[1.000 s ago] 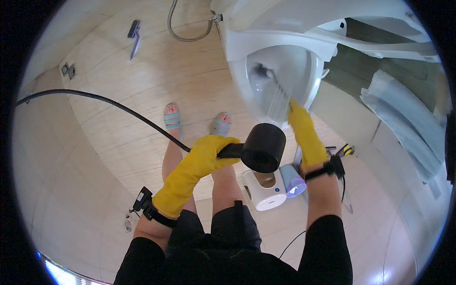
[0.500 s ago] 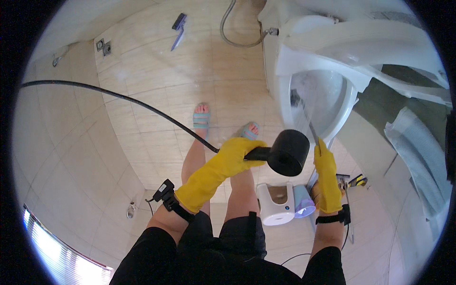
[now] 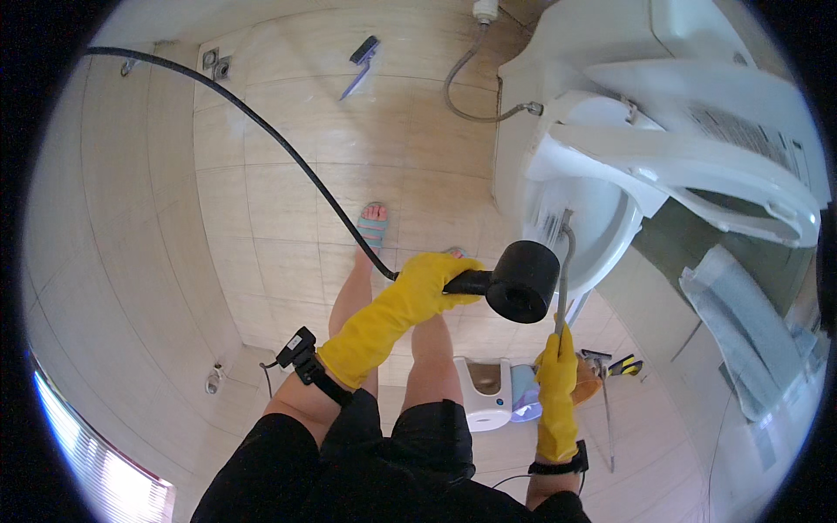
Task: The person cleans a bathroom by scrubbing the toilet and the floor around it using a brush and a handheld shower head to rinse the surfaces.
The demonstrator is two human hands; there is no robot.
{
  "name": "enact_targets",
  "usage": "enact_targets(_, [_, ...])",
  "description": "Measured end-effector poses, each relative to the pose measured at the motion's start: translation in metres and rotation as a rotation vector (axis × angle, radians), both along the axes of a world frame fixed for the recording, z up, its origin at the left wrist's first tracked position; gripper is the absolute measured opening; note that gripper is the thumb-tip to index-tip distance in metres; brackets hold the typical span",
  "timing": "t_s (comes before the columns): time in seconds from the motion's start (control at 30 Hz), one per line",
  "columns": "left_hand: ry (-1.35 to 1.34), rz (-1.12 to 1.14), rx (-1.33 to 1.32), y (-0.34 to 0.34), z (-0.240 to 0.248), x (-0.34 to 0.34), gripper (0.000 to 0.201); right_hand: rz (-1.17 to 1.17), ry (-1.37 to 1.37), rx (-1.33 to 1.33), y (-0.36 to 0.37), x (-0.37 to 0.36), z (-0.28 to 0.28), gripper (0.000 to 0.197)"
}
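Observation:
My left hand [image 3: 432, 281], in a yellow rubber glove, is closed around the handle of a black handheld shower head [image 3: 521, 283]. A black hose [image 3: 288, 150] runs from it to the upper left. Thin pale streaks like water spray show in the toilet bowl [image 3: 606, 222] beyond the shower head. In my right hand [image 3: 558, 370], gloved in yellow too, is the grey handle of a toilet brush [image 3: 566, 266], its far end inside the bowl. Its bristles are hard to make out. The toilet's seat [image 3: 697, 166] and lid [image 3: 741, 109] are raised.
A blue-handled scrub brush [image 3: 359, 66] lies on the tiled floor [image 3: 366, 131]. A metal flexible pipe [image 3: 462, 100] joins the toilet. Beside my legs are a white stool [image 3: 482, 410], a purple-blue bin [image 3: 526, 401] and a squeegee-like tool [image 3: 602, 366]. A grey-blue cloth [image 3: 741, 327] hangs at the right.
My right hand has drawn back toward me with the brush, whose handle now stands more upright in view. The left hand keeps its hold on the shower head. The whole view has shifted slightly.

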State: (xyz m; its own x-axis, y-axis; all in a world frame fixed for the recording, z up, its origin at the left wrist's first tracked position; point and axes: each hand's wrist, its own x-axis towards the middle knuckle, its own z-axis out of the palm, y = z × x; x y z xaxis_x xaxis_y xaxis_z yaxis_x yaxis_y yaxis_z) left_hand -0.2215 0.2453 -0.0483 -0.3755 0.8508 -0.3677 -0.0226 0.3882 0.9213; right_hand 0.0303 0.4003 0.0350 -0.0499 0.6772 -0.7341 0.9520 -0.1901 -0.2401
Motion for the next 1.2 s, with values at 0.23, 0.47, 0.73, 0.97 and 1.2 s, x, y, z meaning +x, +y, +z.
enact_targets(0.23, [-0.188, 0.222, 0.009, -0.015, -0.009, -0.006, 0.039, 0.048, 0.038, 0.064, -0.049, -0.006, 0.022, 0.040])
enact_targets(0.47, [-0.590, 0.377, -0.145, -0.012, 0.011, -0.038, 0.046, 0.234, 0.093, 0.007, -0.046, -0.036, 0.030, 0.043])
enact_targets(0.73, [-0.528, 0.396, -0.146, -0.021, -0.008, -0.044, 0.046, -0.141, 0.152, -0.241, -0.035, -0.117, 0.008, 0.046])
enact_targets(0.97, [-0.605, 0.387, -0.173, -0.017, -0.017, -0.046, 0.044, -0.499, 0.488, -0.133, -0.035, -0.153, -0.092, 0.041])
enact_targets(1.2, [-0.551, 0.355, -0.202, -0.039, -0.042, -0.020, 0.046, -0.414, 0.403, 0.003, -0.062, -0.130, -0.105, 0.041])
